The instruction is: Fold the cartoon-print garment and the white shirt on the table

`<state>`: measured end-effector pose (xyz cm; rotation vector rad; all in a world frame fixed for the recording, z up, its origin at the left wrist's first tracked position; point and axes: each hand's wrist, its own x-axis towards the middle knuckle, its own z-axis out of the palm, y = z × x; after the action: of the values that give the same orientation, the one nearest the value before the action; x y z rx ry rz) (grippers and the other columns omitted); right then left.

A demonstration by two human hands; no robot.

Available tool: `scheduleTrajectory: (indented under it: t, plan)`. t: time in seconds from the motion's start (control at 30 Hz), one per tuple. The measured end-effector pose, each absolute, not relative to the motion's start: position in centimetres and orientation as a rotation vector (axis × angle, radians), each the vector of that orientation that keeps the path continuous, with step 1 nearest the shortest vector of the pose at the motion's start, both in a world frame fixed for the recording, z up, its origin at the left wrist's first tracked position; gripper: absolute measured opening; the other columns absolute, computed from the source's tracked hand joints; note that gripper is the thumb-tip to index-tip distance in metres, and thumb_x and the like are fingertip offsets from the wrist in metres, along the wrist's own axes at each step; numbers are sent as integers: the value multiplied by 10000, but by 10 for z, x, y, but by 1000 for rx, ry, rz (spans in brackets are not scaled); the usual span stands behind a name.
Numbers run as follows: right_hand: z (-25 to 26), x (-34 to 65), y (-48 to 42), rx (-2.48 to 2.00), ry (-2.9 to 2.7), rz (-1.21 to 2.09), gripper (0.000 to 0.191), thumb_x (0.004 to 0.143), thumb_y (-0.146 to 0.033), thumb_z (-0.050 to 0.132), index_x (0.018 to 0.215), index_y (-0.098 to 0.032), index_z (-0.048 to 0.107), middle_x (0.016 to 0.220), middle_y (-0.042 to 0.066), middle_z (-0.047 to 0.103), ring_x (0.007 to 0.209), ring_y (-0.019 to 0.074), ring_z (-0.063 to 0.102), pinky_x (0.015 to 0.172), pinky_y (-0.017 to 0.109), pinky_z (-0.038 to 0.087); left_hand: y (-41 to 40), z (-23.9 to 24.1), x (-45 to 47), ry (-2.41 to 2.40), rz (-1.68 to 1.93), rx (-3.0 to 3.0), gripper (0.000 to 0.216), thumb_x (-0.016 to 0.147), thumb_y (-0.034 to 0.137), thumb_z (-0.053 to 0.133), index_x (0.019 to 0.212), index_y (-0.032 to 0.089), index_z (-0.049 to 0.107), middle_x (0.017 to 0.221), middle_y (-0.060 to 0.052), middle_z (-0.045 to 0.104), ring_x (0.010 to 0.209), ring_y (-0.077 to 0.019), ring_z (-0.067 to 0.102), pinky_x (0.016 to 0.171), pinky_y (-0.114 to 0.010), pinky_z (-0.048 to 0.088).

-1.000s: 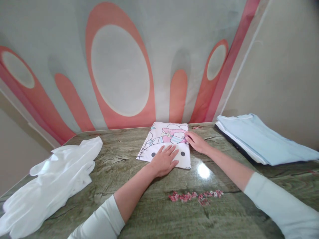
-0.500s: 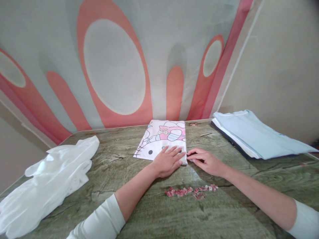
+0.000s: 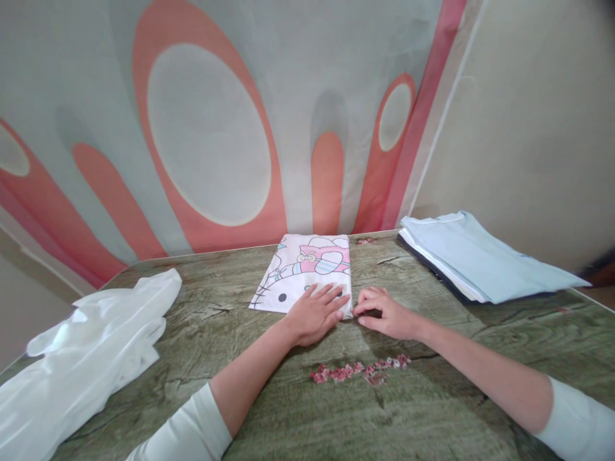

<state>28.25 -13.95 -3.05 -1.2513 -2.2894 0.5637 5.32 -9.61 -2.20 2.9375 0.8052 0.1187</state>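
Observation:
A folded white cloth (image 3: 288,272) with a pink and blue cartoon cat print lies flat near the table's far edge. Whether it is a garment cannot be made out. My left hand (image 3: 317,315) rests palm down on its near right part, fingers spread, covering some of the print. At the near right corner of the cloth, my right hand (image 3: 387,314) has its fingers curled together in a pinch on the edge. The fingertips partly hide what they grip.
A rumpled white garment (image 3: 96,346) spreads over the left side of the wood-patterned table (image 3: 269,410). On the right sits a stack of folded clothes (image 3: 485,256), light blue on top. A patterned backdrop (image 3: 298,96) rises behind the far edge.
My right hand's fingers have curled into a tighter pinch at the cloth's corner. My left hand stays flat on the cloth. The whole view has shifted slightly.

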Motion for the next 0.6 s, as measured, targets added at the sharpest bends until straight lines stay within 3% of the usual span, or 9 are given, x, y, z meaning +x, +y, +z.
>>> scheduleTrajectory:
  t: [0.17,0.3,0.47,0.6]
  plan:
    - [-31,278,-138,-1289,-2232,584,169,756,-303,632,905,-242,680,845,21,596,872,196,527,857,389,320,-97,-22,54,808,105,2944,466,979,419,124,1408,285,250,1489,-11,196,1363,-199,146,1085,-438,90]
    - [-36,269,-136,-1402,-2155,520,188,695,-388,694,815,-243,687,797,8,609,834,200,537,838,394,318,-97,-21,55,809,104,2955,467,979,419,121,1408,283,246,1489,-10,197,1363,-194,142,1086,-430,90]
    - [-42,264,-136,-1436,-2083,479,122,688,-345,702,683,-226,672,722,-6,610,770,181,548,813,377,317,-96,-23,55,809,96,2968,475,977,432,119,1409,281,246,1491,-12,189,1363,-200,145,1085,-431,90]
    - [-40,268,-138,-1356,-2103,514,86,705,-306,697,695,-223,673,756,-4,617,791,175,554,823,371,315,-96,-24,55,820,98,2981,475,977,436,117,1407,285,252,1491,-8,189,1363,-201,145,1085,-427,93]
